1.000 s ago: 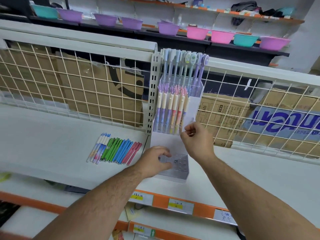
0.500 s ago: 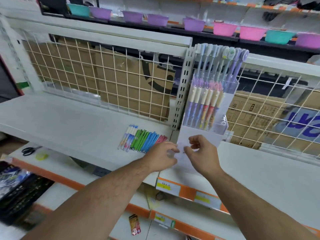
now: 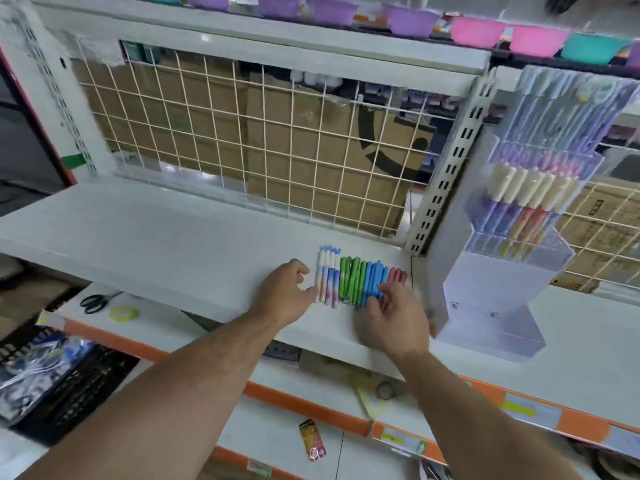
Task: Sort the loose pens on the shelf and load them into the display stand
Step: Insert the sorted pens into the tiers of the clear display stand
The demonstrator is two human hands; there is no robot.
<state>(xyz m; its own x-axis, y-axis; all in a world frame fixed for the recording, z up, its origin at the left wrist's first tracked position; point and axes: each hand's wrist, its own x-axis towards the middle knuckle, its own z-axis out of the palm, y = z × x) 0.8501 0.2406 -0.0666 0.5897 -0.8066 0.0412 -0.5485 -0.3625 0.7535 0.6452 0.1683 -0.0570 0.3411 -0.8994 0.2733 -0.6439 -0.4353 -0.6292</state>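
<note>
Loose pens (image 3: 353,278) lie in a row on the white shelf (image 3: 173,244) — about four pastel-white, four green, four blue, three pink. Left hand (image 3: 284,294) open beside them; right hand (image 3: 394,320) lays relaxed fingers (image 3: 382,296) on the blue ones, near the clear display stand (image 3: 485,306).

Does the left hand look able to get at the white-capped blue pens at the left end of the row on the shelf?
Probably yes. The left hand is open just beside the white-capped blue pens, with only bare white shelf between them; the right hand is over the plain blue pens farther right.
</note>
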